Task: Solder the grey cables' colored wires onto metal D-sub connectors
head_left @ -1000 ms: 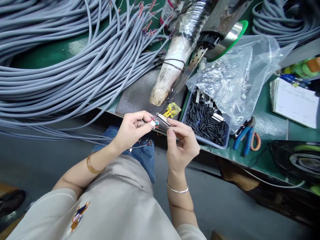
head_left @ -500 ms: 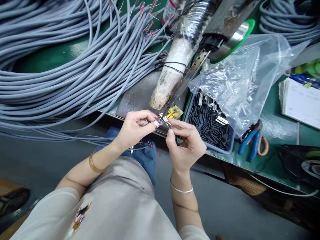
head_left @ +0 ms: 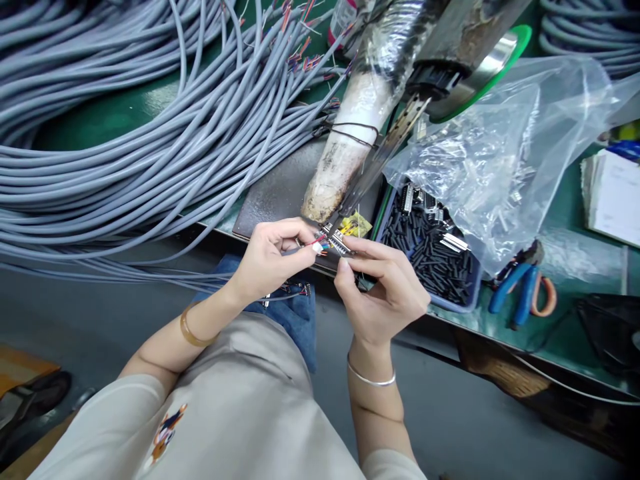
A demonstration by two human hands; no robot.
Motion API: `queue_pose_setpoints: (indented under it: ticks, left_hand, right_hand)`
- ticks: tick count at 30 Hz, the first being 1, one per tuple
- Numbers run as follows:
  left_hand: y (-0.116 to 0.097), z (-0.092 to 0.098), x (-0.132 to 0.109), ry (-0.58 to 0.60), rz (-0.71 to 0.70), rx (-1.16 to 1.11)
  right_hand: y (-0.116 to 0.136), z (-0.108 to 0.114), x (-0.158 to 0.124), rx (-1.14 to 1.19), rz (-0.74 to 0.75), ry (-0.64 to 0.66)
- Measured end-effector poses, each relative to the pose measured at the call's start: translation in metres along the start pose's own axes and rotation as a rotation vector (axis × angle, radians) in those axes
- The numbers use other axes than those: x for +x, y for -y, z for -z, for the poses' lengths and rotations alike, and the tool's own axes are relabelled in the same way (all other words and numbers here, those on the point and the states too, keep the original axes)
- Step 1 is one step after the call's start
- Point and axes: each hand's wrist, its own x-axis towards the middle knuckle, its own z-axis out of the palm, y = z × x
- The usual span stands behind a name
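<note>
My left hand [head_left: 270,257] pinches the stripped end of a grey cable, its thin coloured wires [head_left: 325,247] fanning out past the thumb. Between the fingertips of my right hand [head_left: 387,287] is a small metal multi-pin connector [head_left: 339,242]. The wires meet the connector's near side; which pins they touch is too small to tell. Just above, the slotted metal shaft of a soldering iron [head_left: 395,137] slants down, its tip close to or touching the connector. A white, scorched wrapped tube [head_left: 333,160] runs alongside the iron. Finished-looking cable ends with connectors [head_left: 303,290] lie over my lap.
Bundles of grey cable [head_left: 150,173] cover the bench's left. On the right stand a blue bin [head_left: 473,303] of black sleeves and connectors, a clear plastic bag [head_left: 500,153], blue-handled cutters [head_left: 523,293] and papers [head_left: 617,193]. A green-rimmed solder spool [head_left: 493,70] is behind.
The view has shifted slightly, so the bench items sit further right. My right hand appears a little further from the left; both keep their hold on the wires and connector.
</note>
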Motion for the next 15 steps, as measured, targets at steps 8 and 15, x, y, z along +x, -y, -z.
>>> queue_pose_setpoints:
  ticks: [8, 15]
  left_hand:
    - [-0.0015, 0.0024, 0.0008, 0.02, 0.033, -0.001]
    - [0.0017, 0.0026, -0.0004, 0.017, 0.056, 0.01]
  right_hand:
    - [0.0019, 0.0015, -0.0014, -0.015, 0.015, 0.012]
    - [0.0009, 0.0016, -0.0041, -0.004, 0.014, 0.03]
